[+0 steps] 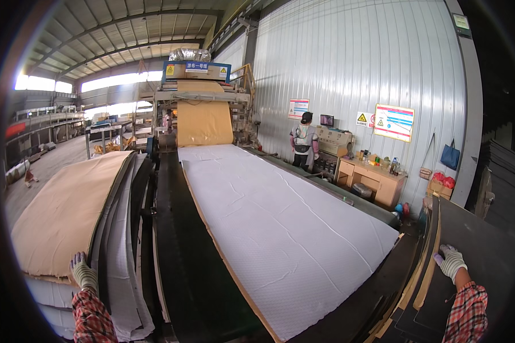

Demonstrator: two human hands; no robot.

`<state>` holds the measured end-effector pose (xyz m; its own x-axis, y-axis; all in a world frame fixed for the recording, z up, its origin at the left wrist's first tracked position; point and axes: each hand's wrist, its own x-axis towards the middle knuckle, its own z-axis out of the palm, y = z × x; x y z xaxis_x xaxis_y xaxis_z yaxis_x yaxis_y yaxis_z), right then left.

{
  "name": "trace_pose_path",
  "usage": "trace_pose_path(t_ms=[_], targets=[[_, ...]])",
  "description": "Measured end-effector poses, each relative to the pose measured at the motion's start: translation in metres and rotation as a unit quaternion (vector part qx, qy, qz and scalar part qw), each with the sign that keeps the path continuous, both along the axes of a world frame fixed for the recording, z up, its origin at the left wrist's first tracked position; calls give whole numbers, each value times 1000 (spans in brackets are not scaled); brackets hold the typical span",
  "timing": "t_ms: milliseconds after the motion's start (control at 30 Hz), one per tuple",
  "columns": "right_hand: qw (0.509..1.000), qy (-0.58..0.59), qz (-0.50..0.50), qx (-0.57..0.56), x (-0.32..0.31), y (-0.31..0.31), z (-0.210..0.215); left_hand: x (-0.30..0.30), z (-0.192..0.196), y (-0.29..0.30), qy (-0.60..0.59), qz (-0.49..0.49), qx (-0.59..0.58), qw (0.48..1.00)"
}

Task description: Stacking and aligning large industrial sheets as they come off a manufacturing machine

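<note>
My left hand (83, 271), in a striped knit glove, lies with fingers stretched out on the near edge of a tan sheet (68, 208). That sheet tops a stack of white and dark sheets (122, 260) at my left. On my right, my gloved right hand (452, 260) rests flat on a dark grey sheet (480, 240), its thumb apart from the fingers. That sheet belongs to a stack with tan paper edges. Between my hands, a long white quilted-looking sheet (280, 217) with creases and a tan edge lies on a dark conveyor belt (197, 274).
Tan material (205, 123) hangs from a large machine (197, 74) at the belt's far end. A person (305, 140) stands at a control console (333, 142) beyond the belt's right side. A wooden desk (377, 174) with bottles stands closer. Metal racking (46, 123) lines the left.
</note>
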<state>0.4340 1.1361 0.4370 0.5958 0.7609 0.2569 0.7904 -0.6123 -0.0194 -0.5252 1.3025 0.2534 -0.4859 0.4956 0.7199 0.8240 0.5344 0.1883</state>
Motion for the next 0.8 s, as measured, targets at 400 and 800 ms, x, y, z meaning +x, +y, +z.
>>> trace_pose_path(t_ms=[400, 800], targets=[[1000, -17, 3, 1, 7, 0, -4, 1, 0, -1, -3, 1, 0, 1000], [1000, -26, 6, 2, 6, 1, -3, 2, 1, 0, -1, 4, -1, 1000]])
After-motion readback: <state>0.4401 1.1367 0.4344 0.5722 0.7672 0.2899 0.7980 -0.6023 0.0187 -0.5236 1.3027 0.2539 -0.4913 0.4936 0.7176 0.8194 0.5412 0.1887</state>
